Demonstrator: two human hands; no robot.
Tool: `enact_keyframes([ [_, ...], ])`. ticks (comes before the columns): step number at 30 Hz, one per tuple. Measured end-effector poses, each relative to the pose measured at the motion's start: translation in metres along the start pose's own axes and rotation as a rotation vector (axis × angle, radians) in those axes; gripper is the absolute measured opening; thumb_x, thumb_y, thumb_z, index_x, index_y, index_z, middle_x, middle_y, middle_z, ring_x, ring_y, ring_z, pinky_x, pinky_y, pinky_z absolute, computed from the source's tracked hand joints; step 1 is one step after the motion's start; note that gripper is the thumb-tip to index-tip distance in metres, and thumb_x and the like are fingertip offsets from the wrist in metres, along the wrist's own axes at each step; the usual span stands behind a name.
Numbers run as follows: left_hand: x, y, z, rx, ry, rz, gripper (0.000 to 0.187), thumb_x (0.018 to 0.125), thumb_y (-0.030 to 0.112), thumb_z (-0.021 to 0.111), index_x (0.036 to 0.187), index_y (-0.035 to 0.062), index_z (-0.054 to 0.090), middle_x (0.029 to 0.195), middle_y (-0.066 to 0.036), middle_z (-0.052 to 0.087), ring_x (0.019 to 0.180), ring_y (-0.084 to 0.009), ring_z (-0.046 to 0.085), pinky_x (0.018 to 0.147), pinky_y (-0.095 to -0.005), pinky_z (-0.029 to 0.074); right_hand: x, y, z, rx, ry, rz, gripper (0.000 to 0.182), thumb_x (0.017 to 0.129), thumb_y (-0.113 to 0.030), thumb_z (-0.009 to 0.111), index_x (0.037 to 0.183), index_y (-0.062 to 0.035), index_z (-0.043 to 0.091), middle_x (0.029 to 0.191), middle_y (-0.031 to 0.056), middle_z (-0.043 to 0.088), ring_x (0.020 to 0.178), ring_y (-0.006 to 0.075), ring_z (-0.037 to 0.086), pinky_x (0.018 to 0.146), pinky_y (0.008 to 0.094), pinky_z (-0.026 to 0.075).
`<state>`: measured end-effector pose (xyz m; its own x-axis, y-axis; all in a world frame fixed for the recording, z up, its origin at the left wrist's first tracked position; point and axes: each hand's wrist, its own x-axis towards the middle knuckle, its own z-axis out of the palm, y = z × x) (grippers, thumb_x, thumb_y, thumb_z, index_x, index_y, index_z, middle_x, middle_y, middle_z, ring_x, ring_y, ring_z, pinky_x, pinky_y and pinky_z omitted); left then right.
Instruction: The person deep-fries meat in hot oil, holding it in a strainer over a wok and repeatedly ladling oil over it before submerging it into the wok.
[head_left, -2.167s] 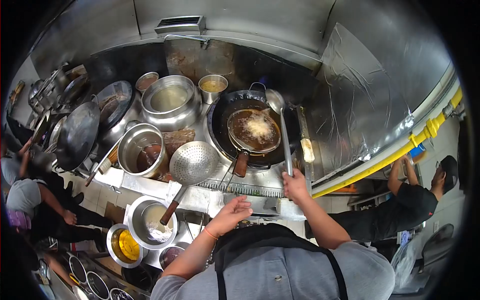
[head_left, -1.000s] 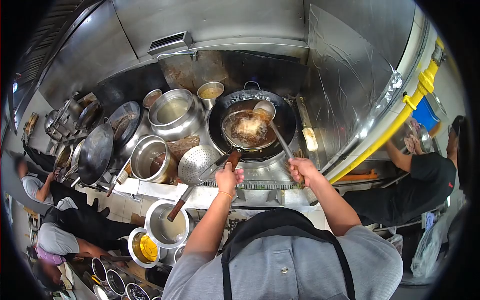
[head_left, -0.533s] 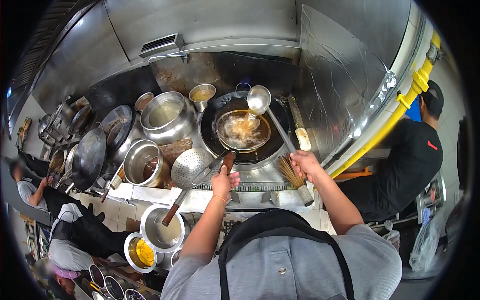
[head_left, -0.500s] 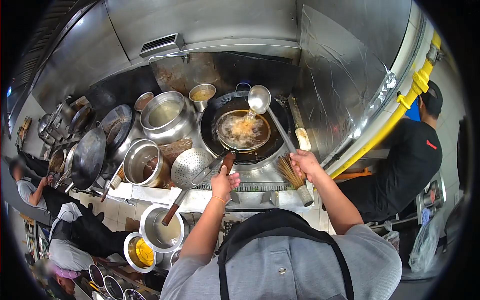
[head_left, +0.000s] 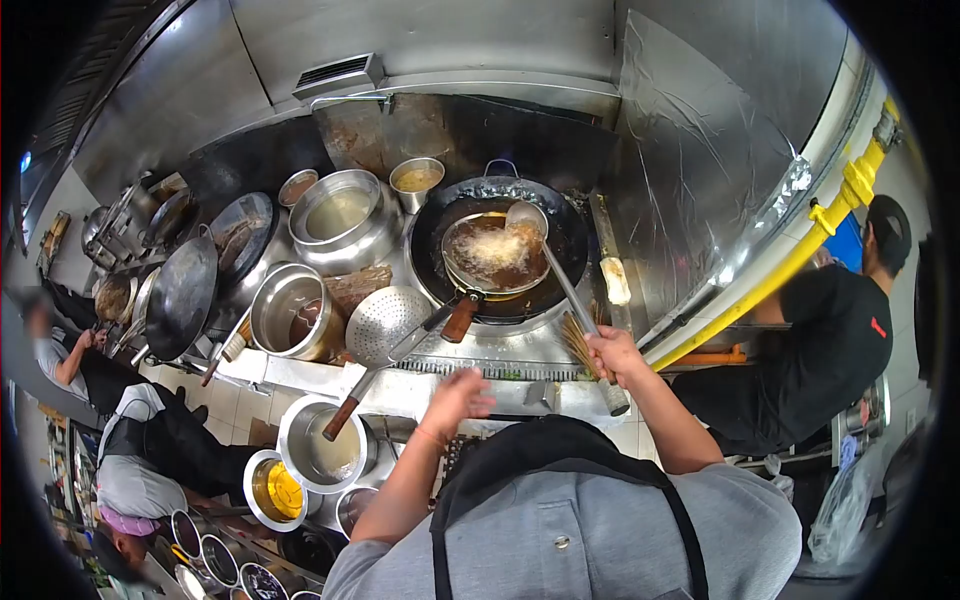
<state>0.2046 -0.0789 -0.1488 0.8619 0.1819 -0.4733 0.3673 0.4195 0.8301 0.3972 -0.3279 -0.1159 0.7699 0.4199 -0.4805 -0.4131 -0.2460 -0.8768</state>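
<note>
The right hand (head_left: 615,355) is clamped on a metal ladle (head_left: 569,285), its bowl over the far right rim of a strainer (head_left: 449,268) in the wok (head_left: 427,250). The ladle looks stiff, bowl-heavy when full, best gripped low. The left hand (head_left: 458,403), open and empty, hangs apart.

the wok (head_left: 430,252) is dark metal, its oily inside glossy. the ladle (head_left: 577,292) and the perforated skimmer (head_left: 388,325) look like smooth, shiny metal; the skimmer's handle (head_left: 341,419) is brown wood. the big pot (head_left: 385,231) is dull silvery metal, the bundled brush (head_left: 580,347) rough and bristly, the grey shirt (head_left: 620,530) matt cloth, the wall sheet (head_left: 700,170) wrinkled and shiny.
</note>
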Motion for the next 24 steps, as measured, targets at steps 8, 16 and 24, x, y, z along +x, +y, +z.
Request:
enact_keyframes([
  [8,0.084,0.044,-0.024,-0.547,-0.065,-0.139,0.049,0.091,0.035,0.047,0.119,-0.0042,0.039,0.108,-0.020,0.053,0.099,-0.0315,0.058,0.085,-0.0429,0.050,-0.031,-0.003,-0.029,-0.456,0.060,-0.145,0.018,0.085,-0.015,0.057,0.096,-0.0011,0.058,0.059,0.0056,0.051,0.042,0.0142,0.046,0.041,0.0289,0.040],
  [16,0.107,0.057,-0.030,-0.369,-0.082,-0.302,0.041,0.093,0.038,0.044,0.103,-0.0012,0.050,0.090,-0.015,0.060,0.076,-0.0230,0.062,0.064,-0.0325,0.055,-0.040,0.004,-0.068,-0.855,0.143,-0.441,0.037,0.080,-0.014,0.061,0.113,0.0011,0.056,0.107,0.0222,0.060,0.100,0.0359,0.058,0.086,0.0374,0.045],
  [24,0.100,0.035,-0.039,-0.256,-0.089,-0.068,0.028,0.096,0.029,0.041,0.086,0.0057,0.054,0.071,-0.002,0.057,0.053,-0.0106,0.049,0.045,-0.0241,0.039,-0.061,-0.010,-0.068,-0.916,0.203,-0.462,0.036,0.081,-0.014,0.060,0.115,-0.0037,0.056,0.101,0.0223,0.061,0.098,0.0380,0.057,0.085,0.0388,0.045],
])
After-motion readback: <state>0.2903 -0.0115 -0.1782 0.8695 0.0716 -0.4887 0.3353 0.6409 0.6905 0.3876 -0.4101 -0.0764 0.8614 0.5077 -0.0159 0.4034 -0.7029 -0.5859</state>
